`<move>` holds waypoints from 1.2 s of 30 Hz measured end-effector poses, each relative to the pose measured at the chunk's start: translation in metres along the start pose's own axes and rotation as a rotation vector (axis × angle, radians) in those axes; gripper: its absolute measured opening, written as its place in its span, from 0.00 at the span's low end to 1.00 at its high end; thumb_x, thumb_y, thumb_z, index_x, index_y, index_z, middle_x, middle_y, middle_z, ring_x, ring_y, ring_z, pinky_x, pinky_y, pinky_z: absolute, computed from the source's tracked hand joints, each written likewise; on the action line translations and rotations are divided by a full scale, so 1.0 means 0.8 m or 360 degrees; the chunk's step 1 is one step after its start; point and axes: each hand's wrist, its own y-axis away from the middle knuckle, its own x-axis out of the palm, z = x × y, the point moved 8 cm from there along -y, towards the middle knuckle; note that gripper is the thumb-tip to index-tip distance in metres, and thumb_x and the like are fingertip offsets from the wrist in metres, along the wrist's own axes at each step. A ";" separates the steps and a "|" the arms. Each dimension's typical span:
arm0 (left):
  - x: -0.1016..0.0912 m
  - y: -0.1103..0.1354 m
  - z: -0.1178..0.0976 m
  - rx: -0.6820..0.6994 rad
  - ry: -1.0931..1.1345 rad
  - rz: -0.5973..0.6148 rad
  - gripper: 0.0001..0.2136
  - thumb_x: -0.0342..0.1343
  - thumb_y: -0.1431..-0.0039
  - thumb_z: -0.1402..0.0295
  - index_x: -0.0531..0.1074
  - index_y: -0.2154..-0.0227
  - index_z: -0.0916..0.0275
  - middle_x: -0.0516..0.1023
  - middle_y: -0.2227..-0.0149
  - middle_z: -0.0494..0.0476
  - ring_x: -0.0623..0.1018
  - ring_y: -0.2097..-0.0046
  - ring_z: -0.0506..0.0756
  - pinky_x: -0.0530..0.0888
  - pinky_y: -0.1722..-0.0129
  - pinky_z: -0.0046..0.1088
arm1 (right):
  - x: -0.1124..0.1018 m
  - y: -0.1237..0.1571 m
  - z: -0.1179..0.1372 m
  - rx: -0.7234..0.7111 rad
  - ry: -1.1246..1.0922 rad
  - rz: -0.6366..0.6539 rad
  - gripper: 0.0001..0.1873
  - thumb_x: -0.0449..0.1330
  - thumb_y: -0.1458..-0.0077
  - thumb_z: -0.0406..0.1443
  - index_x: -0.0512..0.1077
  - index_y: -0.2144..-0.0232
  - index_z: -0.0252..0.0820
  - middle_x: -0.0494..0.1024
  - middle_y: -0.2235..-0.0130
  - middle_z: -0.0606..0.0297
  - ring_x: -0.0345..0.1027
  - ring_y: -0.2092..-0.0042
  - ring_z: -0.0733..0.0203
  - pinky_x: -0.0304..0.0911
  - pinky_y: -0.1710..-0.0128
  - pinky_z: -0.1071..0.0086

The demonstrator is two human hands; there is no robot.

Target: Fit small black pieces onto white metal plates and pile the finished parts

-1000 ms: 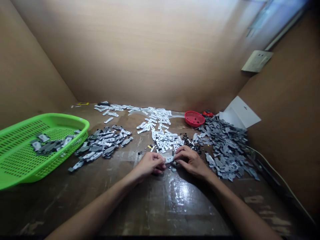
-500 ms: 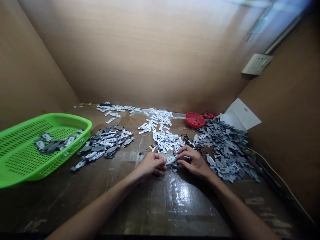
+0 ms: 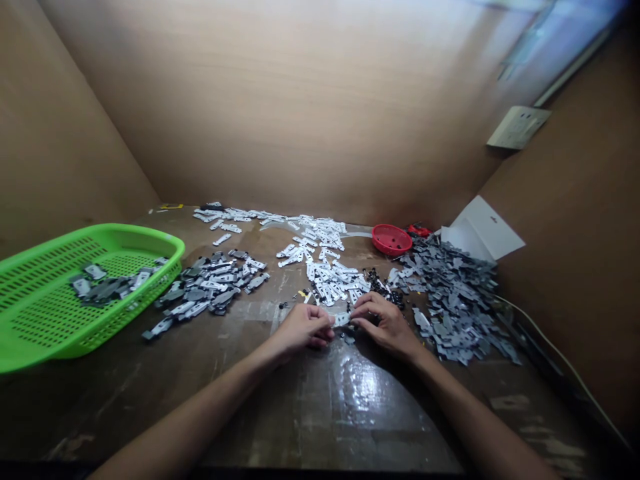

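We see a lime-green basket (image 3: pixel 125 231) patterned with rows of slots, a red dish (image 3: pixel 381 235) dotted with holes, white pieces (image 3: pixel 330 283) and grey pieces (image 3: pixel 453 300) in heaps, and a dark brown table (image 3: pixel 120 387) streaked with pale scuffs.

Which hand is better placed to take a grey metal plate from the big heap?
Probably the right hand: it lies beside the heap of flat grey metal plates, while the left hand is farther away. Both pinch the small white metal strip, so it must release first.
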 end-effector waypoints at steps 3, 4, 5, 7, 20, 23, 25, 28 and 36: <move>0.000 0.000 0.000 -0.0018 -0.0003 0.0000 0.17 0.60 0.57 0.56 0.70 0.75 0.68 0.75 0.75 0.59 0.73 0.74 0.49 0.70 0.74 0.23 | 0.000 0.000 0.000 0.0014 -0.0008 0.0011 0.05 0.57 0.50 0.32 0.73 0.69 0.43 0.71 0.63 0.61 0.65 0.60 0.60 0.62 0.59 0.65; 0.000 0.000 -0.001 -0.0023 -0.0005 -0.0006 0.17 0.60 0.57 0.56 0.70 0.75 0.68 0.75 0.75 0.59 0.73 0.75 0.49 0.70 0.75 0.23 | -0.001 0.001 0.001 0.0017 -0.0010 0.0017 0.05 0.57 0.50 0.32 0.73 0.70 0.43 0.70 0.63 0.61 0.65 0.60 0.60 0.62 0.59 0.65; 0.000 0.000 -0.001 -0.0027 -0.0008 -0.0012 0.17 0.60 0.57 0.56 0.69 0.75 0.68 0.75 0.75 0.58 0.73 0.75 0.49 0.70 0.75 0.23 | -0.001 0.001 0.002 0.0018 -0.0012 0.0022 0.05 0.57 0.50 0.32 0.73 0.70 0.43 0.70 0.63 0.61 0.65 0.59 0.60 0.62 0.59 0.65; 0.000 0.000 -0.002 -0.0028 -0.0009 -0.0019 0.17 0.60 0.57 0.56 0.69 0.75 0.68 0.75 0.76 0.58 0.73 0.76 0.48 0.70 0.75 0.23 | -0.004 0.000 0.003 0.0021 -0.0015 0.0011 0.04 0.58 0.50 0.33 0.73 0.70 0.43 0.70 0.63 0.62 0.65 0.60 0.60 0.62 0.58 0.66; 0.001 0.000 0.000 0.0012 -0.0046 0.0063 0.16 0.57 0.54 0.56 0.68 0.75 0.67 0.75 0.74 0.59 0.73 0.73 0.49 0.70 0.75 0.24 | -0.051 -0.021 -0.107 0.0378 0.0742 0.0249 0.12 0.60 0.54 0.34 0.74 0.64 0.46 0.75 0.64 0.62 0.68 0.62 0.56 0.60 0.62 0.66; 0.002 0.000 -0.001 0.0018 -0.0058 0.0079 0.17 0.57 0.54 0.55 0.68 0.75 0.67 0.75 0.74 0.58 0.73 0.73 0.49 0.70 0.75 0.24 | -0.049 -0.018 -0.107 0.0341 0.0729 0.0235 0.11 0.58 0.52 0.35 0.73 0.63 0.46 0.76 0.63 0.63 0.68 0.61 0.57 0.60 0.60 0.67; 0.002 0.001 -0.001 0.0017 -0.0061 0.0081 0.17 0.57 0.54 0.55 0.68 0.75 0.67 0.75 0.74 0.58 0.73 0.73 0.49 0.70 0.75 0.23 | -0.048 -0.016 -0.102 0.0314 0.0720 0.0180 0.09 0.57 0.50 0.36 0.73 0.65 0.45 0.75 0.64 0.63 0.67 0.62 0.58 0.60 0.61 0.67; 0.003 0.002 -0.004 0.0015 -0.0078 0.0072 0.16 0.57 0.53 0.56 0.68 0.74 0.67 0.75 0.74 0.58 0.73 0.74 0.48 0.70 0.75 0.23 | -0.046 -0.014 -0.093 0.0250 0.0696 0.0115 0.09 0.55 0.48 0.37 0.72 0.65 0.44 0.74 0.64 0.62 0.67 0.62 0.60 0.60 0.61 0.68; 0.004 0.002 -0.005 -0.0026 -0.0098 0.0067 0.16 0.56 0.52 0.57 0.68 0.73 0.67 0.74 0.73 0.58 0.72 0.73 0.48 0.70 0.75 0.22 | -0.041 -0.017 -0.085 0.0192 0.0836 0.0096 0.09 0.54 0.46 0.38 0.73 0.66 0.46 0.73 0.65 0.63 0.66 0.62 0.60 0.59 0.62 0.69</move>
